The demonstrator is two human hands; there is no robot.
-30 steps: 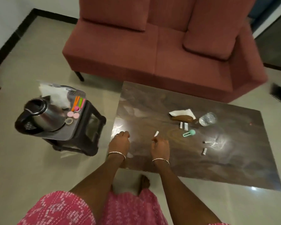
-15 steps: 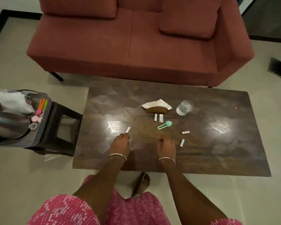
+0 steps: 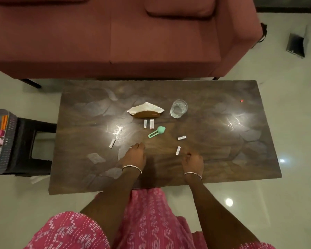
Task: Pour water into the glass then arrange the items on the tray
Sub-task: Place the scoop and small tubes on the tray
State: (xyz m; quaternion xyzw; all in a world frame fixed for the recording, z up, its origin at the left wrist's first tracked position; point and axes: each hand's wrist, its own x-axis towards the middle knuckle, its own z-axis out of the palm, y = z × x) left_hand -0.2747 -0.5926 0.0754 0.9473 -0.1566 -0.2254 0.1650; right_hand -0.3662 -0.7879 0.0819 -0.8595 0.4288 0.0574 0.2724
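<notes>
A clear glass (image 3: 178, 108) holding water stands at the back middle of the dark table (image 3: 241, 150). Left of it sits a brown napkin holder (image 3: 146, 112) with white tissue. Two small white sachets (image 3: 148, 124) lie in front of it, a mint green clip (image 3: 157, 132) beside them, and three more sachets lie scattered (image 3: 112, 143) (image 3: 181, 138) (image 3: 177, 150). My left hand (image 3: 134, 155) rests on the table with fingers loosely apart, holding nothing. My right hand (image 3: 193, 161) rests curled shut near the front edge. The grey tray (image 3: 7, 141) shows at the far left edge.
The tray sits on a black stool (image 3: 34, 146) left of the table and holds coloured small items. A red sofa (image 3: 115, 36) stands behind the table. A dark object (image 3: 297, 44) lies on the floor at the right.
The view has swung right, so the kettle and most of the tray have left the frame. My left hand has come away from the white sachet, which now lies on the table.
</notes>
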